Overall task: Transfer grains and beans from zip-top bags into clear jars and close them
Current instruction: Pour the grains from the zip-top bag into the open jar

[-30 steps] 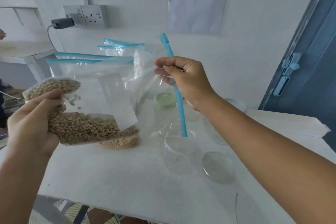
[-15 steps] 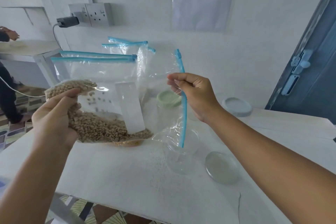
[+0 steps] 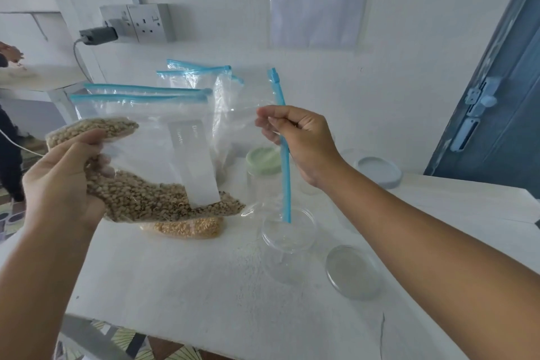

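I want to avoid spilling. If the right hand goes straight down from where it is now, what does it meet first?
Probably the open clear jar on the table: the right hand pinches the bag's blue zip strip, whose lower end hangs at the jar's mouth. Depth is uncertain.

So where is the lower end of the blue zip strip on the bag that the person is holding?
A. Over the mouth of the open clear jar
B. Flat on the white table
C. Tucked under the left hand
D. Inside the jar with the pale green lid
A: the right hand pinches the clear zip-top bag of brownish beans near its blue zip strip, whose lower end hangs over the open clear jar.
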